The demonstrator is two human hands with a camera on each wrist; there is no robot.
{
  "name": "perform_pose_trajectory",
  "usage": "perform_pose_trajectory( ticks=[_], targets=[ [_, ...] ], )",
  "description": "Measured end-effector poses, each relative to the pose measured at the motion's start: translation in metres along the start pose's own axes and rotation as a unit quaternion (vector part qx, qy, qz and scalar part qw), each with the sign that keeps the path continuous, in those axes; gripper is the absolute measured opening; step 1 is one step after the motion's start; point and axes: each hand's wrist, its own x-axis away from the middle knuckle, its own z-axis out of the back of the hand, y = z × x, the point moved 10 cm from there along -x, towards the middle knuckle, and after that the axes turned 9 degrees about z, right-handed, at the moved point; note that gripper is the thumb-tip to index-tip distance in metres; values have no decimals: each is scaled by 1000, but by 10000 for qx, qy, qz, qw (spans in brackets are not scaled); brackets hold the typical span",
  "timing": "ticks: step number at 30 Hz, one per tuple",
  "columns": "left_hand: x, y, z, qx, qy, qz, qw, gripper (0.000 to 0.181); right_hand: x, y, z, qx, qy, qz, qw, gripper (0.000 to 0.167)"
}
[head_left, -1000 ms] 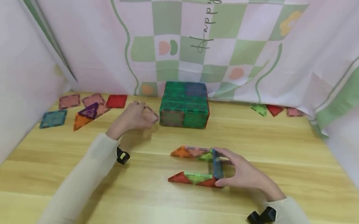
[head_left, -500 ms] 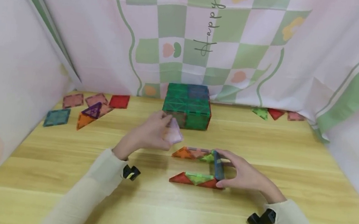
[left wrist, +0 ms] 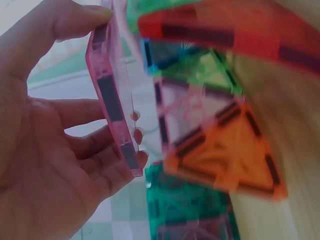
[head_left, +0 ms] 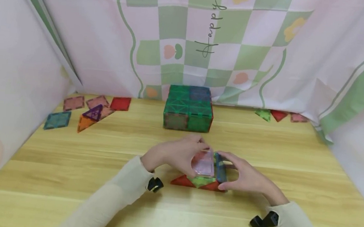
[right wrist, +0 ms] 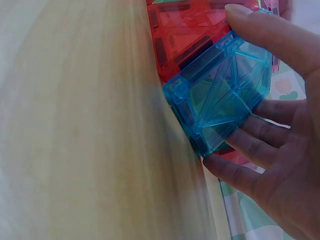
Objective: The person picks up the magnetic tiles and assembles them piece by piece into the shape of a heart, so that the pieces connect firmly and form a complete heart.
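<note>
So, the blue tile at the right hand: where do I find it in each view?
Head: the blue tile is right of centre, between thumb and fingers of the right hand.
Left wrist: the blue tile is near the top, partly hidden, beside a green triangle.
Right wrist: the blue tile is large, right of centre.
Shared landmark: the green-and-white checked cloth, along the bottom in left wrist, lower right in right wrist.

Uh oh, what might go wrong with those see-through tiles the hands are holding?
The pink tile in the left hand might bump the front row of red and green triangles and knock it over. The blue tile stands on its edge in the right hand, so it may tip if that hand lets go.
</note>
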Motion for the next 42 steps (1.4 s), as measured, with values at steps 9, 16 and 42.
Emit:
perform_pose_trajectory(
  ticks=[9,16,42],
  targets=[
    [-6,7,-11,-41,-200,-225,9995,60,-2,-1,-1,217,10,164,9996,83],
    [-5,4,-14,55,-240,-196,9995,65,0,-1,0,53,49,218,9997,83],
    [192,-203,83,444,2132,2220,9504,36,0,2,-2,145,-10,-185,9997,88]
  ],
)
